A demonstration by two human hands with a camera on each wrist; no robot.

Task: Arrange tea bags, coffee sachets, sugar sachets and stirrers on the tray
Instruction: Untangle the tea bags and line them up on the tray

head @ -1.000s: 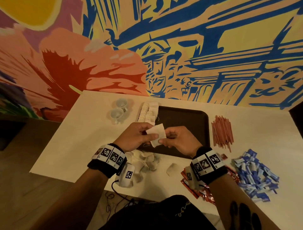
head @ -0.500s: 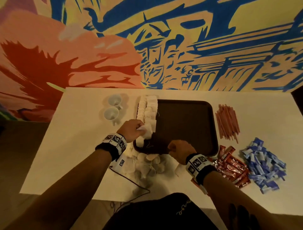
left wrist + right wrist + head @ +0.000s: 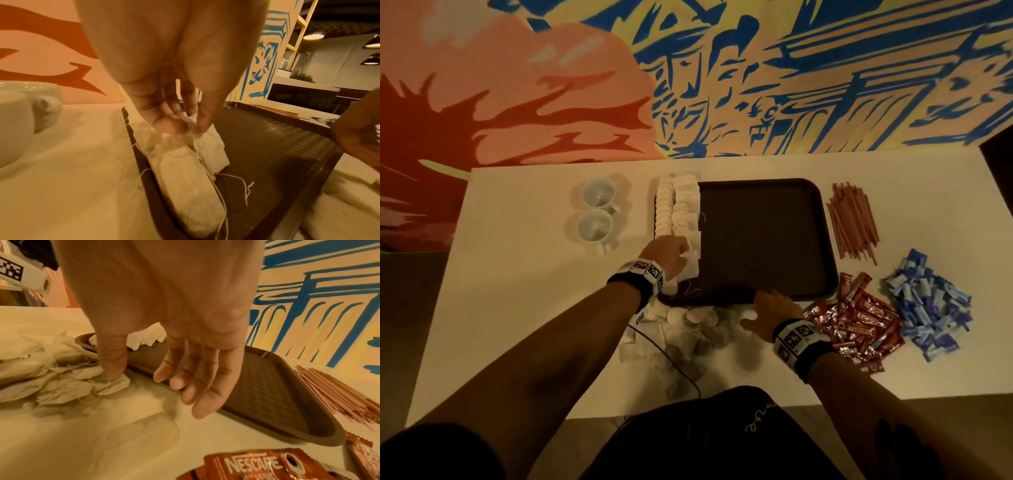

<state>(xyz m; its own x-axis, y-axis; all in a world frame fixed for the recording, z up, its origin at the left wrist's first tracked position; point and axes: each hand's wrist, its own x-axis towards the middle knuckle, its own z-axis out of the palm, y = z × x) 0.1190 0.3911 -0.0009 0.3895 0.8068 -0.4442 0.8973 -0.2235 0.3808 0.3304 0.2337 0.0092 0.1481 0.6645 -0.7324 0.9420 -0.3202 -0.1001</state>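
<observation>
at the tray's (image 3: 767, 240) left edge, left hand (image 3: 666, 255) pinches a tea bag (image 3: 691, 265) onto the row; right hand (image 3: 774, 310), fingers apart, seemingly thumbing the loose tea bags (image 3: 688, 329) on the tabletop (image 3: 517, 274). next: release, fetch another.

Tray (image 3: 763, 240) mid-worktop (image 3: 517, 308); tea bags (image 3: 678, 209) along its left edge, cups (image 3: 595, 212) further left; stirrers (image 3: 854, 219), seemingly loose, right.
</observation>
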